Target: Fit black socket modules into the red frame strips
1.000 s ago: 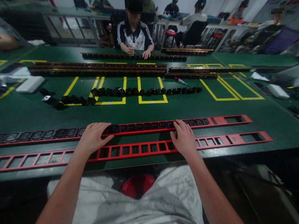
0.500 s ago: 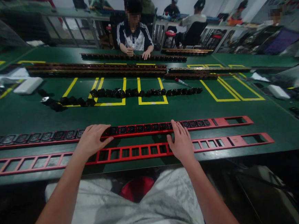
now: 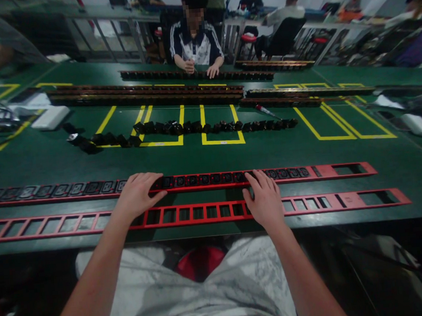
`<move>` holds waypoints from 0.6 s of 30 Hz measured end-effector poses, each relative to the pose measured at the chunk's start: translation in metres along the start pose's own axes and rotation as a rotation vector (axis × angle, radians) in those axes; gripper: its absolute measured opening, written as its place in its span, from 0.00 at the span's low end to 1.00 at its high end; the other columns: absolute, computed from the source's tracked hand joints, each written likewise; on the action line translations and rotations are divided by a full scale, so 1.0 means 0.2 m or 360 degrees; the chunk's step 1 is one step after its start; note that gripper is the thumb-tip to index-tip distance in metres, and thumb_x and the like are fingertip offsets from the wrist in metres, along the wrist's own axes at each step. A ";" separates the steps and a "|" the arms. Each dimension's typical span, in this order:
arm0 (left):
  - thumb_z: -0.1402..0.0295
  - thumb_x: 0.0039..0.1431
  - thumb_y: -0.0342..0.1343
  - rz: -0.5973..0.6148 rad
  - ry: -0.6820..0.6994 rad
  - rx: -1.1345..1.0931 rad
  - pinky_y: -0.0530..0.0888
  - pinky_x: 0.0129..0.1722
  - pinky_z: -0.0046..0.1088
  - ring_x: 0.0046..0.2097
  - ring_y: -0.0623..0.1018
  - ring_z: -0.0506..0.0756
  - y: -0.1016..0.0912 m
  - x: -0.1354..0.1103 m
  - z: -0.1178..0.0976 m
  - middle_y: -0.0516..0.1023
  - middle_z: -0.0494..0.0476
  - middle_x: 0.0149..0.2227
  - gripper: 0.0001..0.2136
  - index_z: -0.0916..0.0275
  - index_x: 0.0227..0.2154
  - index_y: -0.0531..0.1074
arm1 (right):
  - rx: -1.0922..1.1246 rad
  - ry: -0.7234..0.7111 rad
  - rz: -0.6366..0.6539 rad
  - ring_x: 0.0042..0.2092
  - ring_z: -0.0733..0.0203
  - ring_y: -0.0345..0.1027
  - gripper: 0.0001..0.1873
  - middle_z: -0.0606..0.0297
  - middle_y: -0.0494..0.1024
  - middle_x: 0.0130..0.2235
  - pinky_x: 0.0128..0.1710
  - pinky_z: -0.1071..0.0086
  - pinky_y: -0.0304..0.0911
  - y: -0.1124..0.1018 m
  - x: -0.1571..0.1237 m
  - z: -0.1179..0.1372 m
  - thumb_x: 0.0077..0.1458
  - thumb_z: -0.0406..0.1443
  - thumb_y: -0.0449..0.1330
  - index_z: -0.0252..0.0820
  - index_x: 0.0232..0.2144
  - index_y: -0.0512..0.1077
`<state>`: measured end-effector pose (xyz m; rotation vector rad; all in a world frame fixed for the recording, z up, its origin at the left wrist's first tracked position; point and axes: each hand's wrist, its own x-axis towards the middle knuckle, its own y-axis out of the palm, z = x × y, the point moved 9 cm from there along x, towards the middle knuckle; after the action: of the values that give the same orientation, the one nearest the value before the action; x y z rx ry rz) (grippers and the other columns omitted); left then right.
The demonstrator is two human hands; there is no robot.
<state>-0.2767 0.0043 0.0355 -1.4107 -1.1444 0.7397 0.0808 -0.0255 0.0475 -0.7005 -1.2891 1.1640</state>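
Green table [image 3: 233,157] and co-worker [image 3: 195,47] shifted right in view, left fingers [image 3: 147,177] and right fingers [image 3: 262,178] parted over red rail [image 3: 326,171].

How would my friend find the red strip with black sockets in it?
Find the green table, then its near edge. Past the nearer red strip lies the farther red strip, where the left hand and right hand reach. It holds black sockets; the nearer one has open slots.
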 end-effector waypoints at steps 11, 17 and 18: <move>0.50 0.63 0.53 -0.0030 0.0007 -0.0024 0.66 0.58 0.45 0.57 0.75 0.66 -0.01 0.00 0.00 0.78 0.64 0.55 0.25 0.61 0.57 0.72 | -0.0012 -0.0014 -0.0015 0.67 0.46 0.58 0.27 0.52 0.68 0.65 0.65 0.46 0.55 0.00 0.00 0.00 0.66 0.39 0.52 0.41 0.66 0.63; 0.50 0.64 0.53 0.0003 -0.0009 -0.0012 0.66 0.59 0.46 0.57 0.75 0.66 0.01 0.00 0.00 0.78 0.64 0.55 0.25 0.59 0.57 0.71 | -0.0039 -0.0017 -0.0003 0.67 0.44 0.57 0.23 0.51 0.68 0.65 0.64 0.45 0.56 0.00 0.00 0.00 0.65 0.39 0.53 0.42 0.61 0.69; 0.50 0.64 0.53 0.0005 -0.0011 -0.0007 0.66 0.59 0.46 0.57 0.75 0.66 0.01 0.00 -0.01 0.78 0.64 0.55 0.25 0.59 0.57 0.71 | -0.0037 -0.0019 -0.0006 0.67 0.44 0.57 0.24 0.51 0.68 0.65 0.64 0.45 0.56 0.00 0.00 0.00 0.65 0.39 0.53 0.42 0.61 0.69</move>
<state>-0.2749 0.0044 0.0344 -1.4148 -1.1500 0.7448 0.0806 -0.0252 0.0482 -0.7088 -1.3150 1.1532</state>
